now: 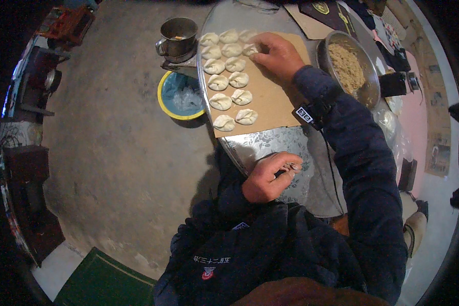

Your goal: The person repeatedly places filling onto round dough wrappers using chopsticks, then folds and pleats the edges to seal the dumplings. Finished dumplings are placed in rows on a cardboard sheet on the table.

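My right hand (pixel 277 53) reaches to the far part of a brown board (pixel 275 103), its thumb and fingers around a folded dumpling (pixel 250 49) at the end of a row. Several pale, pleated dumplings (pixel 238 79) lie in rows along the board's left side. Part of another dumpling (pixel 246 35) shows just beyond my fingers. Nearer my body, my left hand (pixel 269 178) hovers by the flower-patterned silver tabletop (pixel 267 143). Its fingers are loosely curled, the thumb is apart from the forefinger, and no object shows in it. The palm is hidden.
A metal bowl of crumbly filling (pixel 346 70) stands right of the board. Left of the table are a metal mug (pixel 178 38) on a small stand and a yellow-rimmed basin (pixel 164 103). A black cable (pixel 331 168) hangs from my right sleeve. Clear plastic bags (pixel 392 130) lie farther right.
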A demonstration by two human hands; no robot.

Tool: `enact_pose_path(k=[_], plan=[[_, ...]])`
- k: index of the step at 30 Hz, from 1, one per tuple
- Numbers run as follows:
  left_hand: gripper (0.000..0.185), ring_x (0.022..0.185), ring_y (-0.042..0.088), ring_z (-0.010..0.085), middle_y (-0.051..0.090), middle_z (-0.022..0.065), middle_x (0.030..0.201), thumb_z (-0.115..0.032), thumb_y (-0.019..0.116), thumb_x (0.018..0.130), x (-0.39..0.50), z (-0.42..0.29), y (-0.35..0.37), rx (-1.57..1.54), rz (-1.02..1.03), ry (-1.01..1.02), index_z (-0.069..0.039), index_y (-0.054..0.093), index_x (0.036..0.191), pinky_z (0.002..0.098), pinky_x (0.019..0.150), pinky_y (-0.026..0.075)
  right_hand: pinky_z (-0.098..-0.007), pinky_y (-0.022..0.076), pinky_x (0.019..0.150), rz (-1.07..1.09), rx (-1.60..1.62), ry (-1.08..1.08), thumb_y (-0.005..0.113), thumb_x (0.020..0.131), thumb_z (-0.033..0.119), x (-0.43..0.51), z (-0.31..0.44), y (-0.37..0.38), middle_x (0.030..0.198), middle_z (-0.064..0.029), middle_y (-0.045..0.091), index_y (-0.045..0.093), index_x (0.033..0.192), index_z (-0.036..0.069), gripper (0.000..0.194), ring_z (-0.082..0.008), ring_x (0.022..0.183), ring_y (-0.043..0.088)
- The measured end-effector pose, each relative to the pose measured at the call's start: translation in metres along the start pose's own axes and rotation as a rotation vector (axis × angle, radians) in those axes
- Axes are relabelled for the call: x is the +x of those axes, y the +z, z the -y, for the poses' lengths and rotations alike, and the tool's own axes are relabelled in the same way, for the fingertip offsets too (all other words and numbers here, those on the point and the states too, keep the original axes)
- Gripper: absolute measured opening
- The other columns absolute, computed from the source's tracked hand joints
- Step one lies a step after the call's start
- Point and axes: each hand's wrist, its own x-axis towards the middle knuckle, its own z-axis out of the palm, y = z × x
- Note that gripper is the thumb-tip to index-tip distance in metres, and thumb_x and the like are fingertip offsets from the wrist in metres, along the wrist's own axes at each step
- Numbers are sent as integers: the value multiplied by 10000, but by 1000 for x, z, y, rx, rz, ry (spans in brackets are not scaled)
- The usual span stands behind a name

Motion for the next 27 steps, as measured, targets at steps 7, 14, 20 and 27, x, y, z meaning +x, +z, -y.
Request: enact_pose_path(k=[7, 14, 20, 27], plan=[[219, 915, 619, 205, 626, 138, 1011, -18, 541, 905, 0, 0, 1, -52, -3, -83, 1, 576, 1120, 330, 820, 502, -388, 509, 859, -24, -70, 14, 744, 769, 256, -2, 9, -4, 1020, -139, 651, 665, 1110, 77, 392, -306, 948, 628], [188, 930, 595, 206, 618, 125, 1013, -161, 535, 961, 0, 22, -1, -21, -31, 52, -15, 594, 1065, 332, 826, 489, -412, 513, 729, -48, -405, -173, 661, 855, 324, -1, 48, -58, 931, -158, 677, 661, 990, 32, 321, -296, 843, 652], [141, 830, 628, 175, 659, 135, 958, -52, 558, 932, -4, 21, 15, -236, -260, -142, 52, 589, 1022, 297, 801, 509, -405, 504, 663, 7, -340, -27, 666, 869, 303, -78, 116, -200, 829, -173, 680, 688, 907, -11, 318, -287, 747, 660], [106, 841, 651, 226, 629, 165, 968, 12, 541, 934, 1, 23, 23, -303, -302, -118, 53, 574, 1026, 333, 742, 561, -334, 518, 746, -32, -362, 446, 665, 873, 237, -278, 116, -225, 842, -93, 689, 697, 1006, 58, 226, -248, 747, 641]])
